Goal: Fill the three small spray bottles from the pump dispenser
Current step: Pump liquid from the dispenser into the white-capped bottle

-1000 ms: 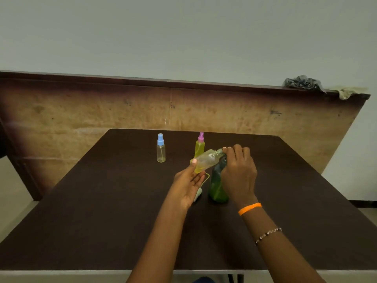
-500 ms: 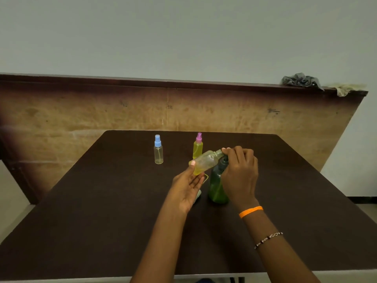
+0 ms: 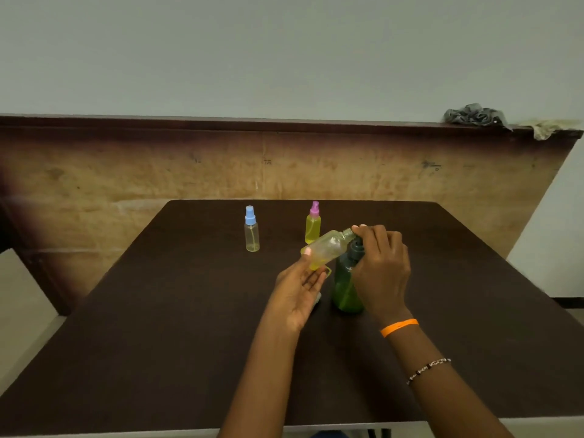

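Well to the left of the fingers, a blue-capped spray bottle stands upright on the dark worktop. A pink-capped spray bottle stands just beyond the left hand, whose fingers curl round an uncapped spray bottle, tilted with its neck toward the right hand. That hand's fingers curl over the head of the green pump dispenser, standing directly beneath them.
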Demonstrator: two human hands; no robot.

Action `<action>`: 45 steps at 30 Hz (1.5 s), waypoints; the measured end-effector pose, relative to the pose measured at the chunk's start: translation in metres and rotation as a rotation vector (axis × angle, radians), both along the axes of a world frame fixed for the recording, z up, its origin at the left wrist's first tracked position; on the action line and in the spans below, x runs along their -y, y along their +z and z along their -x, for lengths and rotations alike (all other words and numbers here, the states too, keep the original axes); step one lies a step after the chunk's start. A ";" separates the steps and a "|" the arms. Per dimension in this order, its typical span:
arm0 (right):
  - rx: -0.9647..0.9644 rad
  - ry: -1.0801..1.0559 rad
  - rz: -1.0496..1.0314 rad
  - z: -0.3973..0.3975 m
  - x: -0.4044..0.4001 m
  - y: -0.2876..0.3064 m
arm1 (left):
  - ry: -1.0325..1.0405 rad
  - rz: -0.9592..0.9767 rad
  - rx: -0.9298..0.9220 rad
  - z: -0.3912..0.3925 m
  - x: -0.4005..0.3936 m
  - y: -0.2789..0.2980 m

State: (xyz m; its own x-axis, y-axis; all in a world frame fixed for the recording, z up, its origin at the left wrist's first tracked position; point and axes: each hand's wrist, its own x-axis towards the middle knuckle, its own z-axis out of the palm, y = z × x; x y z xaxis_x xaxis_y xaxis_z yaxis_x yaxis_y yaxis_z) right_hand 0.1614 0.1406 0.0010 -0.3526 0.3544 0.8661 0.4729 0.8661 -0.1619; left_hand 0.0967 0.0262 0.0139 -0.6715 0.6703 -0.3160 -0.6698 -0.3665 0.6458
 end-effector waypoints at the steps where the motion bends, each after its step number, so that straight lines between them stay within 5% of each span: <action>1: -0.004 0.008 0.003 0.001 -0.001 -0.001 | -0.008 0.006 -0.005 0.001 0.001 -0.001; 45: -0.061 -0.016 -0.055 0.001 -0.001 -0.003 | 0.011 -0.019 0.028 0.000 -0.001 -0.002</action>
State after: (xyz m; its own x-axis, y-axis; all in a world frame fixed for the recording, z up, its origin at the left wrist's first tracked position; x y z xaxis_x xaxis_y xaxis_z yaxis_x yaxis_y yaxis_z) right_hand 0.1607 0.1420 -0.0023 -0.2938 0.3111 0.9038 0.4773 0.8670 -0.1432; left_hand 0.0970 0.0272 0.0115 -0.6702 0.6686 -0.3221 -0.6832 -0.3863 0.6197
